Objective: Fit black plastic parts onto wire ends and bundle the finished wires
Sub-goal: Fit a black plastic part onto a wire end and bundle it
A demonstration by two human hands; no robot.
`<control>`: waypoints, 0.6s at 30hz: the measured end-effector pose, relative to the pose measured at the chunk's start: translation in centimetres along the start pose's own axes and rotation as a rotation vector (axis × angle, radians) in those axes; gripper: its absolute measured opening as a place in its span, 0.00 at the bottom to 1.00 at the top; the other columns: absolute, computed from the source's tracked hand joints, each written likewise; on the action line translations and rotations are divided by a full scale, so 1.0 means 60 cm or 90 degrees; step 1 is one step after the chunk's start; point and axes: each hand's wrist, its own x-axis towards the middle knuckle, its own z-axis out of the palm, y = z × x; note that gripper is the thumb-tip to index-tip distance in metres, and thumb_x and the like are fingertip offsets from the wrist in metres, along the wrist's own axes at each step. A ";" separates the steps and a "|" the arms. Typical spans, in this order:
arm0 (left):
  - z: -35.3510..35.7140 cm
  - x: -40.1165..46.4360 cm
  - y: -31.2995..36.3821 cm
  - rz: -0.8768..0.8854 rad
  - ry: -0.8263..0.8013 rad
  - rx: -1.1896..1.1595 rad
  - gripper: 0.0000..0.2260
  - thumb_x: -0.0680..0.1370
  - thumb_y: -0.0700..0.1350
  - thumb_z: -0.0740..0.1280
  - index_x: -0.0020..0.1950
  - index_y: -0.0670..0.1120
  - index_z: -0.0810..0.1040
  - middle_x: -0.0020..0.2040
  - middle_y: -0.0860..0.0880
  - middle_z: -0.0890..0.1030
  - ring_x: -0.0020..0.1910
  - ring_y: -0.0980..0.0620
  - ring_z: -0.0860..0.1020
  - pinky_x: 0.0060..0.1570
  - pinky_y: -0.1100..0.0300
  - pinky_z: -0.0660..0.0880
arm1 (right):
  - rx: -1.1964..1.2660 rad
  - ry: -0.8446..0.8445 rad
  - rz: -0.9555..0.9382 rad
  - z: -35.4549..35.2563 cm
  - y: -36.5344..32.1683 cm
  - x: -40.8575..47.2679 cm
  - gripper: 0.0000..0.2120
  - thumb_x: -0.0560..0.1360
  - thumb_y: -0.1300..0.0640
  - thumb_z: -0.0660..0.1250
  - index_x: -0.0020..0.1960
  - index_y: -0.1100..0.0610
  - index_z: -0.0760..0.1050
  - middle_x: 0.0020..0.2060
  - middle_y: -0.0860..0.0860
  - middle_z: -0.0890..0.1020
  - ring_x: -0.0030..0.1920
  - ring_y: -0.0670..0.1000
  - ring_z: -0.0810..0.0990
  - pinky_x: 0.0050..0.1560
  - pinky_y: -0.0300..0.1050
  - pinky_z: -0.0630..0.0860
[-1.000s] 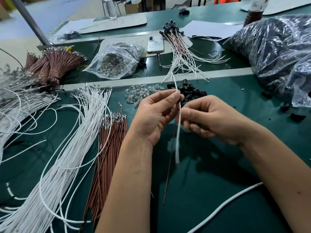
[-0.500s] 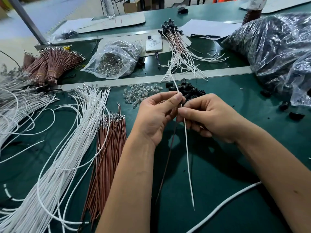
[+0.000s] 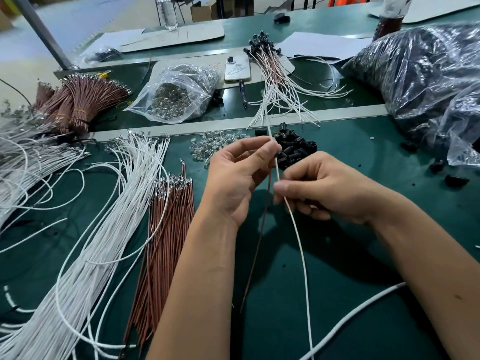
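White wire [image 3: 277,175] is pinched by both the left hand [image 3: 240,178] and right hand [image 3: 327,188]. Fitting seems in hand; next, a part from the black pile [image 3: 296,149] just beyond is likely needed.

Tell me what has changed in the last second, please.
The right hand slid down the white wire, away from the left hand, so more wire now hangs below. Both hands still pinch it, and the brown wire still hangs from the left hand.
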 end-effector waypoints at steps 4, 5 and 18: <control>-0.005 0.001 0.002 0.005 0.003 -0.006 0.09 0.64 0.41 0.75 0.43 0.43 0.84 0.40 0.45 0.85 0.37 0.54 0.80 0.40 0.66 0.78 | -0.051 -0.143 0.065 -0.009 -0.001 -0.010 0.11 0.78 0.53 0.73 0.42 0.58 0.85 0.28 0.52 0.79 0.23 0.44 0.70 0.20 0.34 0.64; -0.004 0.000 0.001 0.004 -0.002 0.001 0.09 0.64 0.41 0.75 0.43 0.43 0.84 0.41 0.44 0.85 0.37 0.53 0.80 0.40 0.65 0.78 | -0.062 -0.121 0.064 -0.008 -0.002 -0.008 0.12 0.77 0.51 0.74 0.41 0.59 0.85 0.28 0.53 0.79 0.24 0.45 0.70 0.20 0.35 0.64; 0.004 -0.003 -0.001 0.090 -0.049 0.030 0.09 0.66 0.39 0.75 0.45 0.42 0.83 0.41 0.44 0.85 0.38 0.52 0.82 0.39 0.61 0.80 | -0.056 0.041 -0.031 -0.010 0.005 0.001 0.12 0.74 0.51 0.74 0.40 0.61 0.83 0.26 0.53 0.77 0.22 0.47 0.71 0.20 0.37 0.67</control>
